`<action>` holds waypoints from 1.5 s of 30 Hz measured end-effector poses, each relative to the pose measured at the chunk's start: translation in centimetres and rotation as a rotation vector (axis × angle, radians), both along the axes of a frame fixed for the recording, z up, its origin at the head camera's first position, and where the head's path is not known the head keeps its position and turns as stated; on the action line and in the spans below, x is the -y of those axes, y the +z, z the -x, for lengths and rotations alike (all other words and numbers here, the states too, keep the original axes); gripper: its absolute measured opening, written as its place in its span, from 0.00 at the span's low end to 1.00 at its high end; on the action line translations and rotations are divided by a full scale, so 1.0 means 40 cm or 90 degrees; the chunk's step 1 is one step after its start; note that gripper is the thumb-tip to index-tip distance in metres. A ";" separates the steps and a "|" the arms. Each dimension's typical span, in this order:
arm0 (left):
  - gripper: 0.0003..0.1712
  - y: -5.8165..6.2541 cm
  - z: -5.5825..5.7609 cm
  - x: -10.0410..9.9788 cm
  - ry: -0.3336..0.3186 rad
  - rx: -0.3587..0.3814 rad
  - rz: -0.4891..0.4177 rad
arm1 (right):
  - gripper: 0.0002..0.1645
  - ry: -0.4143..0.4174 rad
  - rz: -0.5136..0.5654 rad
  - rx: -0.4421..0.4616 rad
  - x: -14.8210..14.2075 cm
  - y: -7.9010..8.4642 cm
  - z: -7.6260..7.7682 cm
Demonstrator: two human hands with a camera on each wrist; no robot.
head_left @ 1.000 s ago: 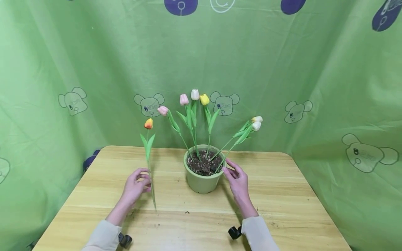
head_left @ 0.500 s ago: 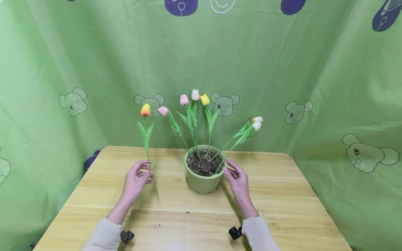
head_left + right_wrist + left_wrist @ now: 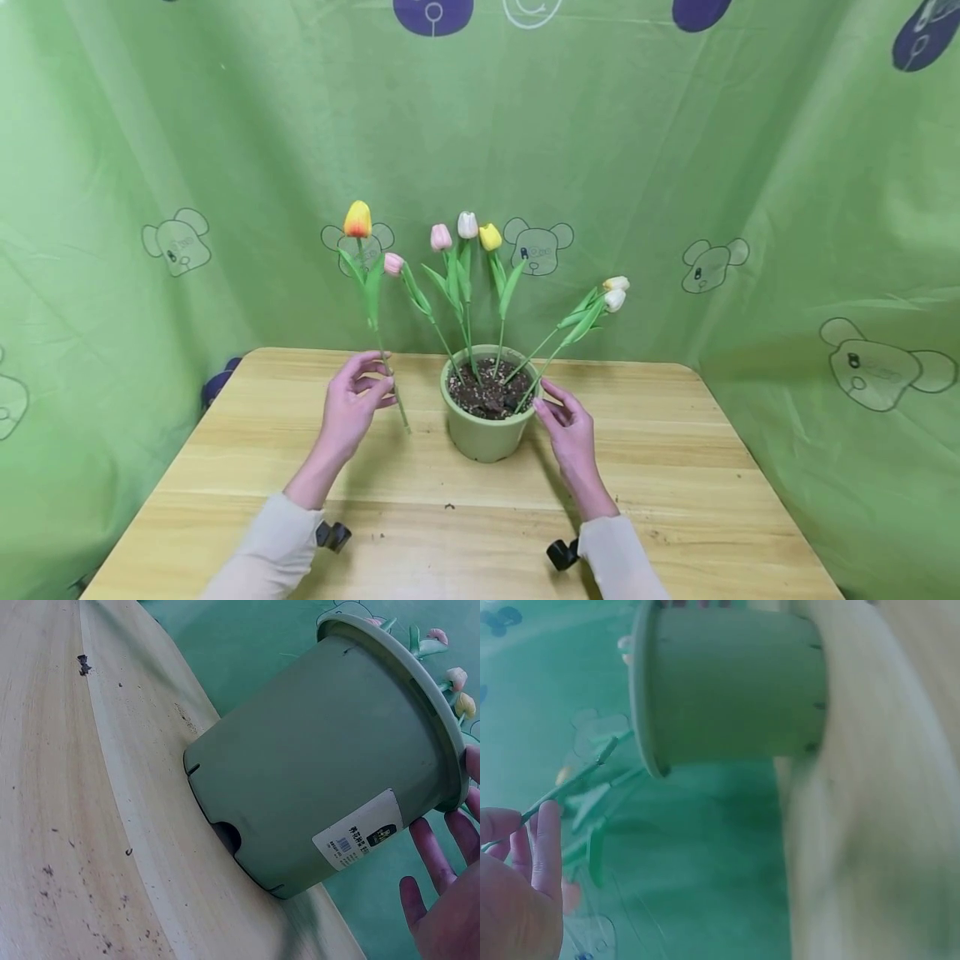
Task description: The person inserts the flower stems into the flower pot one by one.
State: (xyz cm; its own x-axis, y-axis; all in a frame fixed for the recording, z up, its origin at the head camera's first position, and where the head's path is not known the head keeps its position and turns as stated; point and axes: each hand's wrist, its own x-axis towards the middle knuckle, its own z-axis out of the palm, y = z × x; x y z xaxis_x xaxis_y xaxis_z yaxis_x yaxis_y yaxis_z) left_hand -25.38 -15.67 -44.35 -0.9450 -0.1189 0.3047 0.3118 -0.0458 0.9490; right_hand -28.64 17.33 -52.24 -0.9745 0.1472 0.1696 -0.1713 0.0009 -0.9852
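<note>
My left hand (image 3: 356, 404) pinches the thin green stem of an artificial tulip with an orange-yellow bloom (image 3: 357, 219), held up left of the flowerpot. Its bare lower end (image 3: 607, 750) points toward the pot in the left wrist view. The green flowerpot (image 3: 486, 439) stands upright on the table, filled with dark soil (image 3: 487, 400). Planted in it are pink tulips (image 3: 440, 237), white and yellow tulips (image 3: 490, 237), and two pale ones (image 3: 615, 300) leaning right. With thumb over the rim and fingers along the outer side, my right hand (image 3: 572, 429) holds the pot.
The wooden table (image 3: 442, 550) has crumbs of soil (image 3: 84, 664) scattered on it. A green curtain (image 3: 615, 150) with bear prints hangs behind and at both sides. A label (image 3: 360, 831) is stuck on the pot's right side.
My left hand has moved up and to the right, bringing the orange-yellow tulip higher and nearer the pot, its stem now slanting. My right hand and the pot stay in place.
</note>
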 end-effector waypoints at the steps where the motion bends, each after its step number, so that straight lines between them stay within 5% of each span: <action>1: 0.22 0.007 0.003 -0.010 -0.002 -0.004 -0.002 | 0.27 0.000 0.001 0.000 0.000 0.000 0.000; 18: 0.22 0.069 0.070 -0.169 -0.033 -0.076 -0.038 | 0.27 0.007 -0.005 0.006 -0.004 0.002 0.000; 30: 0.22 0.031 0.123 -0.217 -0.020 -0.077 -0.019 | 0.27 0.006 -0.001 0.003 -0.004 -0.002 0.002; 45: 0.20 -0.028 0.140 -0.217 0.008 -0.096 0.087 | 0.27 0.007 0.006 0.011 0.000 0.001 0.004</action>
State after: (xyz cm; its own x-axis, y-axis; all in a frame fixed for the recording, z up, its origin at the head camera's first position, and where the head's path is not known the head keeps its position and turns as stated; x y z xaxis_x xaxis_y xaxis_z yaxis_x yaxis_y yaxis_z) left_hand -30.97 -6.98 -45.48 -0.8864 -0.0781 0.4564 0.4503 0.0843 0.8889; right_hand -28.80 17.32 -52.19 -0.9788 0.1385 0.1512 -0.1540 -0.0102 -0.9880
